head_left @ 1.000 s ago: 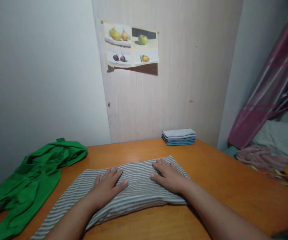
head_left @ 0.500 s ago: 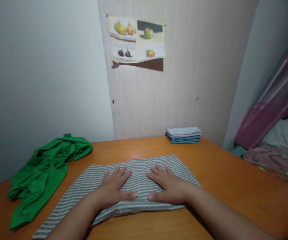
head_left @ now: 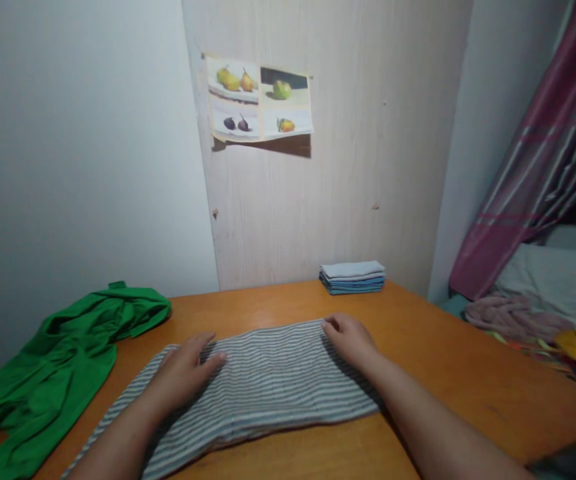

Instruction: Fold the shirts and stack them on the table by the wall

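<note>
A grey-and-white striped garment (head_left: 268, 383) lies folded flat across the orange wooden table (head_left: 448, 373). My left hand (head_left: 183, 370) rests flat on its left part, fingers stretched out toward the far edge. My right hand (head_left: 351, 337) sits at the garment's far right corner with the fingers curled onto the cloth edge. Both forearms reach in from the bottom of the view.
A crumpled green garment (head_left: 63, 360) lies at the table's left end. A small stack of folded blue cloths (head_left: 352, 277) stands against the wood-panel wall, under a fruit poster (head_left: 258, 100). A bed with bedding (head_left: 543, 293) and a striped curtain are to the right.
Both hands have slid apart from the middle of the striped garment toward its far edge; the right hand went from flat to curled at the far right corner.
</note>
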`<move>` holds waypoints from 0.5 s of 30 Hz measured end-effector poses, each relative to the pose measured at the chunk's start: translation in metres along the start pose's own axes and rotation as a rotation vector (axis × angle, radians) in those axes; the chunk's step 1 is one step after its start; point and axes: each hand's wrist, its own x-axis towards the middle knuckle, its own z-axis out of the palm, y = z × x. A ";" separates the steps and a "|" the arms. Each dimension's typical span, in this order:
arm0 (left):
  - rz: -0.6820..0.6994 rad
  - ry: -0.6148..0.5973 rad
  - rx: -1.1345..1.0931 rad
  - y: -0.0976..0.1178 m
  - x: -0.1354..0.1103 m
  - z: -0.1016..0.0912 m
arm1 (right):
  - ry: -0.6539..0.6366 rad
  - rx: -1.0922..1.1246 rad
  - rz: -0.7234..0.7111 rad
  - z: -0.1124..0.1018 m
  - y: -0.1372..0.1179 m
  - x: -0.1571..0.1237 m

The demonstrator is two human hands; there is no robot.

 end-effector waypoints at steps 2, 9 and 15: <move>-0.015 0.084 0.030 -0.016 0.011 -0.005 | 0.044 -0.055 0.140 -0.005 0.018 0.008; -0.236 0.269 0.171 -0.037 0.017 -0.031 | -0.014 -0.137 0.285 -0.007 0.063 0.017; -0.320 0.278 0.217 -0.049 -0.015 -0.061 | -0.138 -0.164 0.209 0.001 0.083 0.030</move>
